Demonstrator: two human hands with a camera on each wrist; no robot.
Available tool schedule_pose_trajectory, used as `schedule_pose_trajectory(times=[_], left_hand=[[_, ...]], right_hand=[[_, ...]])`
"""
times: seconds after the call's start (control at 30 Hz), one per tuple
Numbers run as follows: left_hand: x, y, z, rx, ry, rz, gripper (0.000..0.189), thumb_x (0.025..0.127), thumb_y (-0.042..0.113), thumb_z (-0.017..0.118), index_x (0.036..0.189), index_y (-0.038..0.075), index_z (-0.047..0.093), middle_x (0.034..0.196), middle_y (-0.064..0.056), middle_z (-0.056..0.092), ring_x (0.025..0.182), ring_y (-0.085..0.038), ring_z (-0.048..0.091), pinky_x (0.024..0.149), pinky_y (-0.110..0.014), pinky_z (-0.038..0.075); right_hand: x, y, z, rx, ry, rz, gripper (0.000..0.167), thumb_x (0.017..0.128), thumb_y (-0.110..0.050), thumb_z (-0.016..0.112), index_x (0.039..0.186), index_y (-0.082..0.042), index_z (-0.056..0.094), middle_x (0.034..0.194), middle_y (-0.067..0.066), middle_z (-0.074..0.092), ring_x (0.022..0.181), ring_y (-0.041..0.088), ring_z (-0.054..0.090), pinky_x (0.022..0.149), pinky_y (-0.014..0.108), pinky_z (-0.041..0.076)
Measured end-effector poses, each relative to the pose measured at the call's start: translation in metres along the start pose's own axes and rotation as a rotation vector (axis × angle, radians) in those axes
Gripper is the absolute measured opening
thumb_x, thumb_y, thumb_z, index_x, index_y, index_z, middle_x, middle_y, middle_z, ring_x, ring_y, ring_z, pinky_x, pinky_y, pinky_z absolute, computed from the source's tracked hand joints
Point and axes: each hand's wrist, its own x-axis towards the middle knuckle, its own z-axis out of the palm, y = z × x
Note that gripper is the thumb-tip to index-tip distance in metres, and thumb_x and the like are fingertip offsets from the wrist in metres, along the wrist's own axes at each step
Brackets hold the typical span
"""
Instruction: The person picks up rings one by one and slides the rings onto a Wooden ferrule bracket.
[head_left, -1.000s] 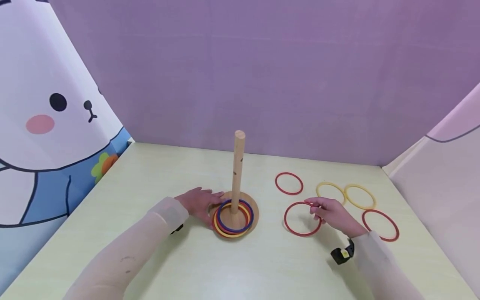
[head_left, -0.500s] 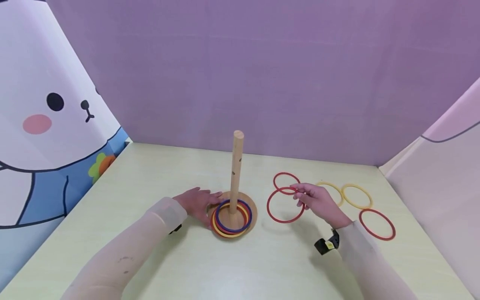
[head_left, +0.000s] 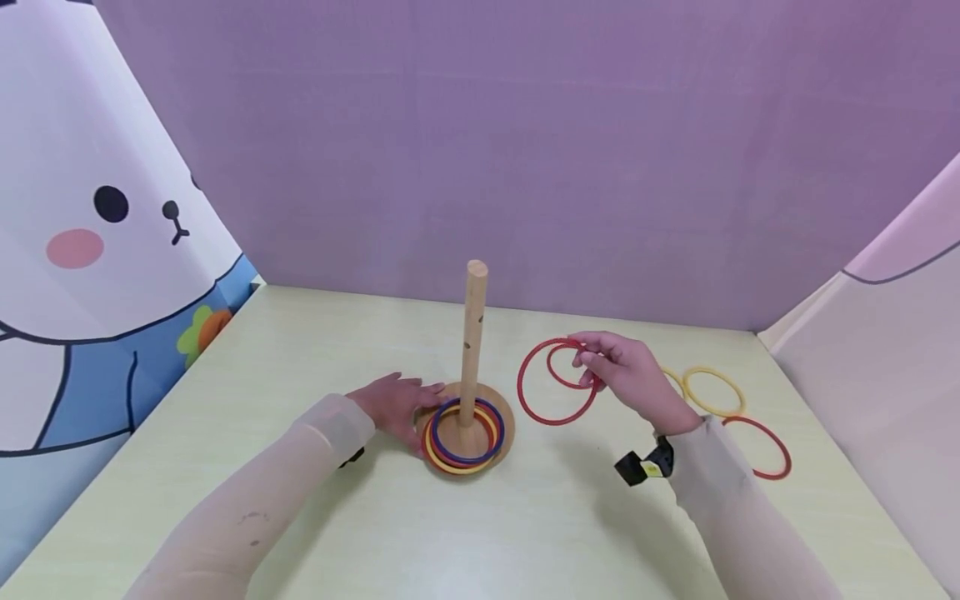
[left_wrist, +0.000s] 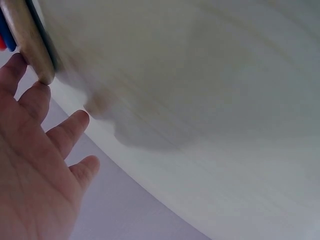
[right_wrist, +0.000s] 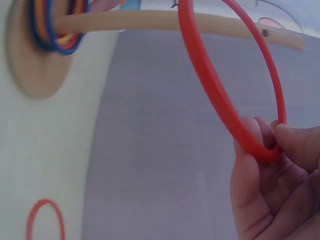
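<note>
Stretching across the foreground, a pale counter (head_left: 420, 542) with a smooth, lightly shining top meets a plain purple backdrop (head_left: 480, 150) along its far edge. A cartoon panel (head_left: 52, 150), showing a black eye, a pink cheek and blue clothing, slants along the left side, and a pale panel (head_left: 892, 358) flanks the right. The red ring (right_wrist: 212, 85) is pinched between thumb and fingers in the right grip (head_left: 626, 379), its hoop reaching leftward from the fingertips. It is raised off the counter, tilted, to the right of the upright wooden peg (head_left: 473, 333) and apart from it. The left grip (head_left: 393, 408) is loose, its spread fingers touching the left rim of the round wooden base (head_left: 452, 432). Around the peg's foot lies a ring stack (head_left: 457, 468) of blue, yellow and red, blue uppermost. A loose red ring (head_left: 550, 367) lies flat behind the held one; to the right are two yellow rings (head_left: 708, 368), one partly hidden by the right grip, and another red ring (head_left: 772, 477).
</note>
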Motion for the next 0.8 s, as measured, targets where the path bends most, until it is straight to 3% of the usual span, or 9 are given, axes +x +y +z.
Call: schedule_pose_trajectory(times=[0.17, 0.43, 0.6, 0.8], left_hand=[[-0.001, -0.001, 0.001, -0.006, 0.003, -0.004, 0.09, 0.07, 0.055, 0.079, 0.145, 0.02, 0.044, 0.154, -0.002, 0.032, 0.135, -0.038, 0.035, 0.111, -0.059, 0.019], [0.0, -0.001, 0.001, -0.008, 0.005, -0.006, 0.091, 0.069, 0.056, 0.078, 0.145, 0.02, 0.044, 0.154, -0.002, 0.032, 0.136, -0.038, 0.034, 0.111, -0.057, 0.018], [-0.001, 0.0, -0.001, -0.017, -0.004, -0.018, 0.09, 0.07, 0.054, 0.079, 0.146, 0.021, 0.043, 0.154, -0.002, 0.032, 0.136, -0.037, 0.034, 0.112, -0.057, 0.018], [0.0, 0.0, -0.001, -0.016, -0.006, -0.021, 0.089, 0.07, 0.053, 0.079, 0.145, 0.021, 0.045, 0.154, -0.001, 0.032, 0.136, -0.037, 0.034, 0.111, -0.057, 0.02]], right_hand=[[0.009, -0.018, 0.0, 0.013, 0.003, 0.044, 0.032, 0.096, 0.001, 0.051, 0.127, 0.008, 0.055, 0.091, 0.014, 0.064, 0.069, 0.013, 0.063, 0.061, 0.027, 0.055], [0.018, -0.045, 0.002, 0.087, 0.018, 0.138, 0.034, 0.098, -0.004, 0.051, 0.131, 0.001, 0.055, 0.096, 0.015, 0.066, 0.071, 0.019, 0.066, 0.063, 0.028, 0.056], [0.027, -0.062, 0.003, 0.13, 0.036, 0.113, 0.034, 0.098, -0.006, 0.052, 0.131, -0.001, 0.056, 0.097, 0.015, 0.065, 0.068, 0.017, 0.067, 0.064, 0.027, 0.056], [0.035, -0.081, 0.01, 0.085, 0.089, 0.049, 0.033, 0.098, -0.008, 0.054, 0.129, -0.003, 0.059, 0.097, 0.015, 0.066, 0.063, 0.016, 0.064, 0.063, 0.029, 0.056]])
